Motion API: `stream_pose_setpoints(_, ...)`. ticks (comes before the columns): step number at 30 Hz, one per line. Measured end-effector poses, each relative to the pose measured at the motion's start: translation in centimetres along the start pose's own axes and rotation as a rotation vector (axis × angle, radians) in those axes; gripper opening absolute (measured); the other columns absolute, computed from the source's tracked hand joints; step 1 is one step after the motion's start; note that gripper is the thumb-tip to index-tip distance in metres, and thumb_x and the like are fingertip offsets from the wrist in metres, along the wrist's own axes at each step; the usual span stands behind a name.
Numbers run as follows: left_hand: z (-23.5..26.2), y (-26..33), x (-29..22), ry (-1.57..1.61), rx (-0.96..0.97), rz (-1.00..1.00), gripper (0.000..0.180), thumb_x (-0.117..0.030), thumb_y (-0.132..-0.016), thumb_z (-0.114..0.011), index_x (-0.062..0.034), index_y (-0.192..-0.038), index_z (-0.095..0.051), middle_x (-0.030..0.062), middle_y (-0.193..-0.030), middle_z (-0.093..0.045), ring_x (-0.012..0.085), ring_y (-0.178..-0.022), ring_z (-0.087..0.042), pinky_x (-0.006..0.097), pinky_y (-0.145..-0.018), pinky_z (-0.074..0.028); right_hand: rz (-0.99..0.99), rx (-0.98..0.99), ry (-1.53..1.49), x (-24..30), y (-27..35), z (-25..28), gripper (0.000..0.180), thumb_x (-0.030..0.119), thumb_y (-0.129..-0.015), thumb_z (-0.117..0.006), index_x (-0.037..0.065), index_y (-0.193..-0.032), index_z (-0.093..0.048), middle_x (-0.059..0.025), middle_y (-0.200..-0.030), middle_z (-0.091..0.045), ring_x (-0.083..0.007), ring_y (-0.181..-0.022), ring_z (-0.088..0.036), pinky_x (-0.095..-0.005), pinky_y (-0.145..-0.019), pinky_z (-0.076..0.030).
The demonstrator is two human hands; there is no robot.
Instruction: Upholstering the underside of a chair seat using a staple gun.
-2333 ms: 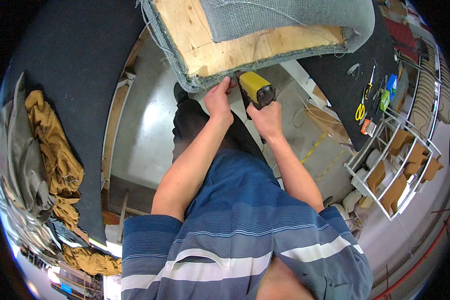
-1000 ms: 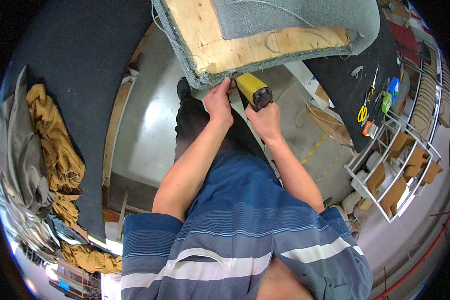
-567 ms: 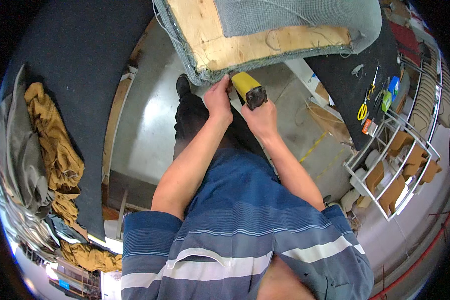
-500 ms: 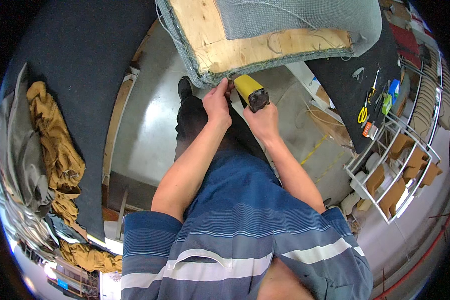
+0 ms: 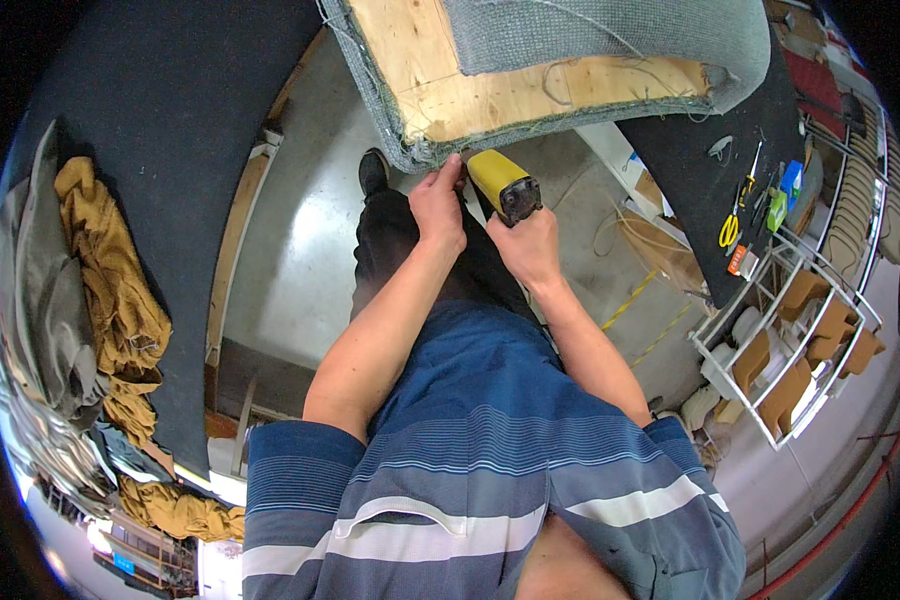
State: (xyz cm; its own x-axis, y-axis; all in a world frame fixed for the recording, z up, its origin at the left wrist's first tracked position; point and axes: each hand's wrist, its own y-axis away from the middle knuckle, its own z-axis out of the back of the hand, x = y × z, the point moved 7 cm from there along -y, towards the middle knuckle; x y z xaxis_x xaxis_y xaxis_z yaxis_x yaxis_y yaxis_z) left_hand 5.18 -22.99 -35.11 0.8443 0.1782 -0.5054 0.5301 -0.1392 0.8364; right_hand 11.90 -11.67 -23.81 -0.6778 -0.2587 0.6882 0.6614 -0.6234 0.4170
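Observation:
An upholstered wooden panel [image 5: 430, 100] with blue-grey woven fabric [image 5: 610, 45] round its edge is at the top. Its near edge lies just beyond my hands. My left hand [image 5: 437, 210] is closed at the near left corner, fingertips pinching the fabric edge; the pinched part is mostly covered by the fingers. Beside it, my right hand [image 5: 527, 245] is wrapped round the grip of a yellow and black staple gun [image 5: 498, 178]. The gun's front end points toward the panel's near edge. Whether its nose touches the fabric is hidden.
Dark-topped tables stand on the left [image 5: 200, 120] and right [image 5: 660, 150]. Brown cloth [image 5: 115, 260] and grey cloth [image 5: 45, 310] lie at left. Yellow-handled scissors [image 5: 730, 232] and other small tools are on the right table. A white wire rack [image 5: 780, 340] holds brown pieces.
The panel has shifted very slightly to the right in the picture. Both hands and the staple gun keep nearly the same place and grip.

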Motion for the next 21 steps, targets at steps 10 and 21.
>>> stream_pose_setpoints(10,0.7,0.8,-1.3,-0.039,-0.011,0.016,0.024,-0.022,-0.093,-0.072,0.0017,-0.089,-0.075,0.0024,-0.083,-0.071,0.0107,-0.075,-0.056,0.027,-0.073,-0.044,-0.068,-0.034,0.027,-0.2,0.0,-0.4,0.034,0.006,-0.075,-0.068,0.003,-0.108,-0.062,-0.0216,-0.097,-0.070,-0.0427,-0.095,-0.068,-0.0449,-0.079,-0.054)
stream_pose_setpoints(21,0.8,0.6,-1.3,-0.019,0.018,-0.018,0.023,-0.021,-0.092,-0.073,-0.0002,-0.084,-0.073,0.0016,-0.078,-0.066,0.0110,-0.075,-0.054,0.027,-0.072,-0.041,0.022,-0.045,0.017,1.0,0.7,-0.6,0.035,0.007,-0.075,-0.069,0.004,-0.108,-0.060,-0.0227,-0.095,-0.069,-0.0450,-0.092,-0.067,-0.0466,-0.076,-0.054)
